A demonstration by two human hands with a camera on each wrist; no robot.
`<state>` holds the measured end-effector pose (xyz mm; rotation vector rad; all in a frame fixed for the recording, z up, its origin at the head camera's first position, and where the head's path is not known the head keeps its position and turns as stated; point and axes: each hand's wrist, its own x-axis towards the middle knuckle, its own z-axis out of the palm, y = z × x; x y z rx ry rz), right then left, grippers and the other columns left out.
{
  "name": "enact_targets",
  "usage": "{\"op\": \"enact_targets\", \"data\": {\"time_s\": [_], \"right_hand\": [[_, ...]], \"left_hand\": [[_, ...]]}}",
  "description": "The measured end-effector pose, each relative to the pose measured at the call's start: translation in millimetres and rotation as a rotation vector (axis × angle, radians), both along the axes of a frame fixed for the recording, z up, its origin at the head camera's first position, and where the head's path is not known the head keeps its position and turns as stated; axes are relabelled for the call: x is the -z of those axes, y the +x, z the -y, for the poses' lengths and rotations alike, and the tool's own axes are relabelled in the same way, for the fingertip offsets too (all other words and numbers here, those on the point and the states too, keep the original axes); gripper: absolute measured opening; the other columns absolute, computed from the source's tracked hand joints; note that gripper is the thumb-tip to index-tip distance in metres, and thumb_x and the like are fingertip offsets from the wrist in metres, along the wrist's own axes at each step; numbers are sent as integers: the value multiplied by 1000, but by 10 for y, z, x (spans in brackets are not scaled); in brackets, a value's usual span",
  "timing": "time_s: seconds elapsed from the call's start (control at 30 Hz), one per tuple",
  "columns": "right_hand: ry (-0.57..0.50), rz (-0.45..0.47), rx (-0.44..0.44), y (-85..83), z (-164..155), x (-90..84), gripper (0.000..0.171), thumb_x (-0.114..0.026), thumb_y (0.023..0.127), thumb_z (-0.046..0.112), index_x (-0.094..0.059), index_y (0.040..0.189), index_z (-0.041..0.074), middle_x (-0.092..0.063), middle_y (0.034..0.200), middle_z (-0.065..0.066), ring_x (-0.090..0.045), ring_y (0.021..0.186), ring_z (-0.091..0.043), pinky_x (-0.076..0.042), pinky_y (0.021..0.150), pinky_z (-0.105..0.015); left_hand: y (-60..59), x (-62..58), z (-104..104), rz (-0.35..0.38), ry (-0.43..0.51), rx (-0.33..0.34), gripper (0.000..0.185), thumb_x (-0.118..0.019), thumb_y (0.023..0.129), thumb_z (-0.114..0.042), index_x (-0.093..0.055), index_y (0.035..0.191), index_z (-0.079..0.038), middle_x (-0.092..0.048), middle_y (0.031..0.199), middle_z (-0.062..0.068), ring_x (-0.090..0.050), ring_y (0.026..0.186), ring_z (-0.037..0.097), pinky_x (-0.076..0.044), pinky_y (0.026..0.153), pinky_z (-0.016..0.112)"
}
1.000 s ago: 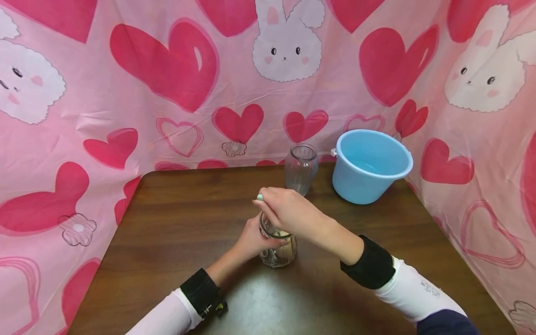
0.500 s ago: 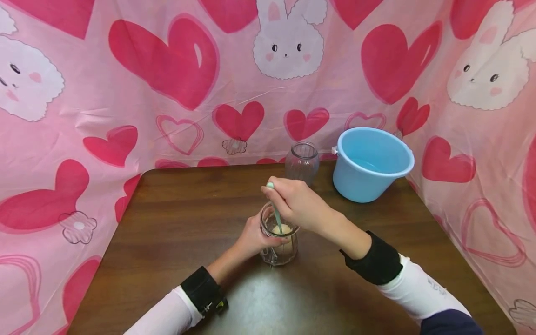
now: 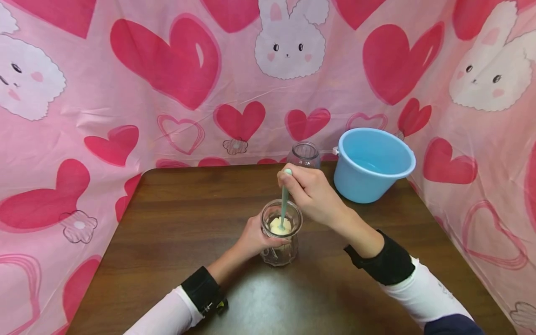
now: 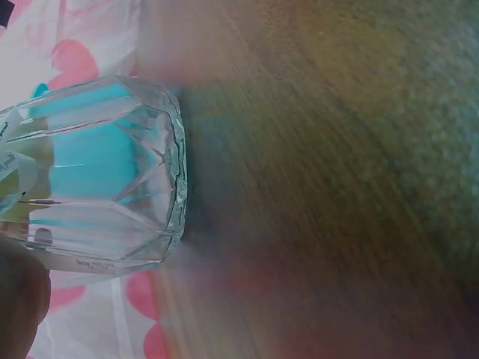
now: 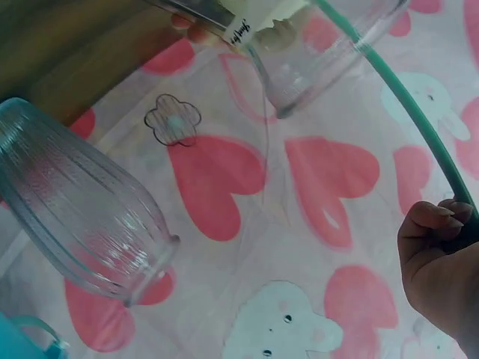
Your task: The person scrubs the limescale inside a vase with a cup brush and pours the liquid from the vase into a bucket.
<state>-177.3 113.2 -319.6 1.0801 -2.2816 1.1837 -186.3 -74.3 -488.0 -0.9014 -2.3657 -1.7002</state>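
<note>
Teal spoon leans toward 12 o'clock in the glass jar: right hand pinches its top, left hand grasps the jar from 9 o'clock.

- Glass jar: white label strip w/ small cursive script, too small and tilted to read.
- Same jar, left wrist view: faint print low on the glass, illegible.
- No other text, nos. or brands legible.

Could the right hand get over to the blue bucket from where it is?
Probably yes. The right hand grips the green spoon over the jar, and the blue bucket stands to its right on bare table. The ribbed glass vase stands behind the hand, not between them.
</note>
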Motion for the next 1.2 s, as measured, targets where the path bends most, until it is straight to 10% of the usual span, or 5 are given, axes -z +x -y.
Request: {"op": "enact_targets", "data": {"time_s": [0.37,0.77,1.2], "right_hand": [[51,122,-47,-23,38,277,23,-55,107,12,-59,84,14,-49,73,7,-50,69,-8,-44,61,-27],[-134,-11,18,-32,-72,71,27,-52,109,21,-65,90,8,-60,75,2,-53,68,-14,-45,63,-28],[46,146,31,45,-50,319,17,-57,106,14,-67,91,15,-56,74,6,-54,70,-11,-48,61,-28]], "left_hand": [[-17,13,-4,-13,-16,-4,88,-98,66,-16,-55,143,-4,-72,128,14,-70,112,26,-56,95,49],[-17,12,-21,-43,21,12,74,-98,65,-17,-62,130,-9,-74,117,4,-69,105,15,-55,92,32],[-23,4,-8,-10,-12,-1,84,-98,66,-18,-58,138,-5,-73,125,11,-71,109,31,-56,92,50]]}}
